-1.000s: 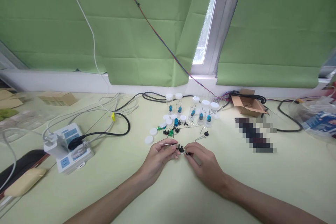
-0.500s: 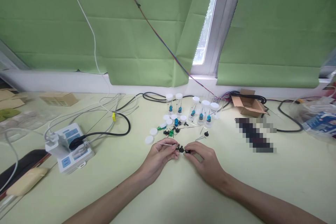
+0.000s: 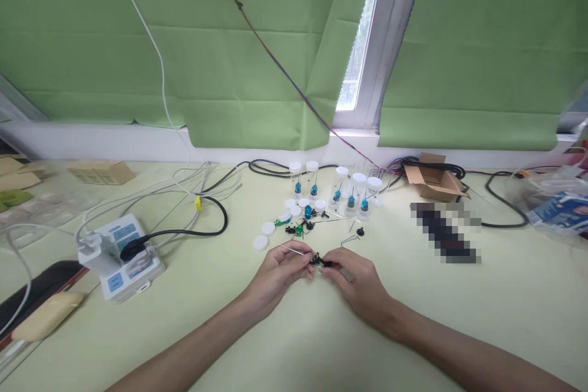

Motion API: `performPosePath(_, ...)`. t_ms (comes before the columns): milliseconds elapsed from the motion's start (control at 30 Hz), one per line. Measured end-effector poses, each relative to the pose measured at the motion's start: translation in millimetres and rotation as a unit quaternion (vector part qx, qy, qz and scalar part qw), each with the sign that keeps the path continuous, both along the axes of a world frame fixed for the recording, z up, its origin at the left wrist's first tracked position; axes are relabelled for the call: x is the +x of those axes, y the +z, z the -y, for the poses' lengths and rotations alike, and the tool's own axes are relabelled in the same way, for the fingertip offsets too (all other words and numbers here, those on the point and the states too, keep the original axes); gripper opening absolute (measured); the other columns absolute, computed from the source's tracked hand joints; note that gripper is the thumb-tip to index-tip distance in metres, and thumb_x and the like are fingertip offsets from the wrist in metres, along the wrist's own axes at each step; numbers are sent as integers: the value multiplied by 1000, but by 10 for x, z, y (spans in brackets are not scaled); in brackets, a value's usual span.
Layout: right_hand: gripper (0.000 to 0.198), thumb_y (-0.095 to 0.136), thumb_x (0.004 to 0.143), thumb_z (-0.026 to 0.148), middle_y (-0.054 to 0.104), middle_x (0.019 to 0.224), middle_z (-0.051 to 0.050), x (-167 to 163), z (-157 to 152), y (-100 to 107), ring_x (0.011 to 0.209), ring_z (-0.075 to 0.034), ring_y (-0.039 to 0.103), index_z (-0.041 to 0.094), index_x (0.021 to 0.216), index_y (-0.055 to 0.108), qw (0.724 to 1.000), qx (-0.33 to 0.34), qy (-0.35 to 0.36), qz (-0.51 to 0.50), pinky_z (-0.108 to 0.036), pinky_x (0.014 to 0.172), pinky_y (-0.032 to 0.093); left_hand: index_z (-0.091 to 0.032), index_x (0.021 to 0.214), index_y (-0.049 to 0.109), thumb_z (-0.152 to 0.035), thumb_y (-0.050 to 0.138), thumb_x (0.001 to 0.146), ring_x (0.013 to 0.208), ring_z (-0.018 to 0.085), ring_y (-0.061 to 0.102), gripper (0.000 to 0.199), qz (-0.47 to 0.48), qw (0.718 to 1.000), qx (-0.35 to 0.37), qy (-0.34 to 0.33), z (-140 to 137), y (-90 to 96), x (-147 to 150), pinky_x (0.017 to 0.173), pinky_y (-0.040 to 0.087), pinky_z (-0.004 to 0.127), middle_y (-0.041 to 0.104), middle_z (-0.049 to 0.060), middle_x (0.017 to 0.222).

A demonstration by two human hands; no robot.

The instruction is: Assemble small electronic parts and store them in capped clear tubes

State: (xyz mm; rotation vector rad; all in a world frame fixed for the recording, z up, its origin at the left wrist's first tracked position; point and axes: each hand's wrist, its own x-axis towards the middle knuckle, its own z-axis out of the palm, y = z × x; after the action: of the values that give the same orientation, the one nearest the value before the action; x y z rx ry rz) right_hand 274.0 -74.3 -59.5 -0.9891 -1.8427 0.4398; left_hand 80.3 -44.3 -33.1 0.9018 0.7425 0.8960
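Observation:
My left hand [image 3: 287,269] is closed in a pinch on a small black part [image 3: 316,259], and a thin metal rod [image 3: 291,248] sticks out from it to the left. From the other side my right hand [image 3: 351,272] pinches a small black piece [image 3: 326,263] that meets the first one. The exact kind of these pieces is too small to make out. Just beyond my hands lie loose small parts: a green piece [image 3: 299,231], a blue piece [image 3: 307,212], black round pieces [image 3: 361,231] and an L-shaped metal pin [image 3: 350,239].
Several clear vials with white caps [image 3: 358,196] stand behind the parts, blue pieces inside. White caps [image 3: 261,243] lie loose. A power strip [image 3: 122,257] with plugs and cables sits left. On the right are a cardboard box [image 3: 434,184] and a plastic bag [image 3: 558,208].
My right hand has brought its black piece leftward against the part in my left hand; the gap between them has closed. The view has shifted slightly.

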Motion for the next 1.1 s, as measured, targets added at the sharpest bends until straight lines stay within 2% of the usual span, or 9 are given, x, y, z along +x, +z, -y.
performPosePath(300, 11, 57, 94, 18, 71, 87, -5, 5, 10, 4, 79, -19, 67, 21, 96, 67, 999, 26, 11, 26, -30, 71, 56, -15, 89, 70, -25, 80, 76, 73, 15, 65, 20, -9, 1000, 11, -17, 17, 20, 7, 72, 51, 27, 70, 5, 83)
performPosePath(633, 12, 56, 95, 17, 69, 91, -5, 8, 32, -1, 83, -18, 66, 22, 99, 66, 999, 6, 41, 13, -29, 75, 54, -15, 90, 71, -26, 80, 76, 70, 13, 64, 20, -22, 999, 32, -29, 17, -34, 1, 72, 50, 27, 70, 4, 80)
performPosePath(1100, 10, 60, 92, 14, 69, 89, -6, 2, 18, -20, 81, -19, 65, 19, 99, 65, 999, 21, 21, -12, -29, 71, 55, -15, 89, 73, -26, 83, 72, 69, 14, 64, 22, -28, 999, 32, -26, 16, 2, 6, 73, 50, 28, 71, 5, 76)
